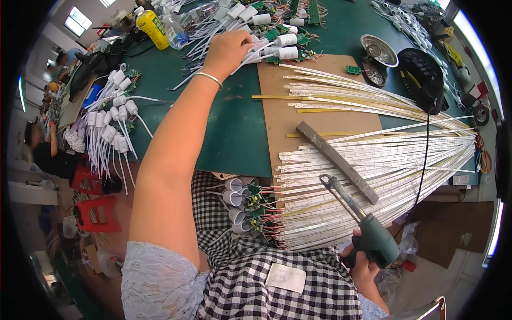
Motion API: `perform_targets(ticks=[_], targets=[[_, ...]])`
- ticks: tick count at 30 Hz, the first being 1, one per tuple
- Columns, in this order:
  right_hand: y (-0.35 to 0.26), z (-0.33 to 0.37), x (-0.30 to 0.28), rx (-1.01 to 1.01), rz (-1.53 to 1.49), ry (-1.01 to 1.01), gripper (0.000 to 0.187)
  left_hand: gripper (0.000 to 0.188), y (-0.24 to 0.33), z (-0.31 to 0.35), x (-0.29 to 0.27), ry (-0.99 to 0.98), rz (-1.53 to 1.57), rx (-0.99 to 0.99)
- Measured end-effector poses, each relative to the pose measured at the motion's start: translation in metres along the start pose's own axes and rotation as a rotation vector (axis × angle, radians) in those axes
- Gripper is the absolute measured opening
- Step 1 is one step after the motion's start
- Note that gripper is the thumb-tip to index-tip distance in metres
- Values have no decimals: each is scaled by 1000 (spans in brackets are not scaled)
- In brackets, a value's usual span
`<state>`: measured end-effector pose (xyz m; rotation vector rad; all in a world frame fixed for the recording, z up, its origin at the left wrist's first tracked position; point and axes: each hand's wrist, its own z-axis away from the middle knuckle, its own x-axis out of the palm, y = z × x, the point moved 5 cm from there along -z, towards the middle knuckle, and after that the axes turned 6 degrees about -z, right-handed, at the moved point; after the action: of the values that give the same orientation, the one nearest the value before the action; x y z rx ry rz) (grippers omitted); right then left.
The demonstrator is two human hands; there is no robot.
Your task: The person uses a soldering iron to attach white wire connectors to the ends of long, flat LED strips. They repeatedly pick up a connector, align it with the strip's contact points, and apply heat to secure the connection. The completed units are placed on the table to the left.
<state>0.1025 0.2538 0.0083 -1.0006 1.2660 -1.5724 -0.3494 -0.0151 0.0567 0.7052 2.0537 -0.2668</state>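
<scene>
My left hand (226,52) reaches far forward into a pile of white lamp caps (287,52) with white wires and small green circuit boards. Its fingers are curled together; what lies between them is hidden. Low on the right, my right hand (364,271) grips a dark green soldering gun (377,241) by its handle. The gun's metal tip points up and left, over a fan of white LED strips (330,210). Circuit boards (257,212) with red wires join the strips' near ends, beside several white caps (232,198) by my apron.
A grey bar (338,162) lies across the strips on a brown board (269,120). Back right are a metal bowl (380,49) and a black device (421,74). More caps (109,120) lie left, near a yellow bottle (152,29). Another person (50,152) sits far left.
</scene>
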Motion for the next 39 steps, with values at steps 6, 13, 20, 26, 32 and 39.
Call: perform_targets(ticks=[6,13,20,26,32,39], targets=[[5,-3,3,-26,-35,21,53,20,17,30,-50,-241,490,-263],[-3,-6,11,11,-49,-16,61,25,72,108,-58,-623,852,-459],[-3,2,9,15,-59,-69,62,29,100,122,-47,-605,515,40],[-3,0,11,-3,-72,-18,62,38,105,124,-56,-596,428,359],[-1,-2,8,45,-217,59,67,22,98,132,-50,-513,413,449],[-3,-3,5,-1,-327,101,54,7,113,139,-76,-522,804,55]])
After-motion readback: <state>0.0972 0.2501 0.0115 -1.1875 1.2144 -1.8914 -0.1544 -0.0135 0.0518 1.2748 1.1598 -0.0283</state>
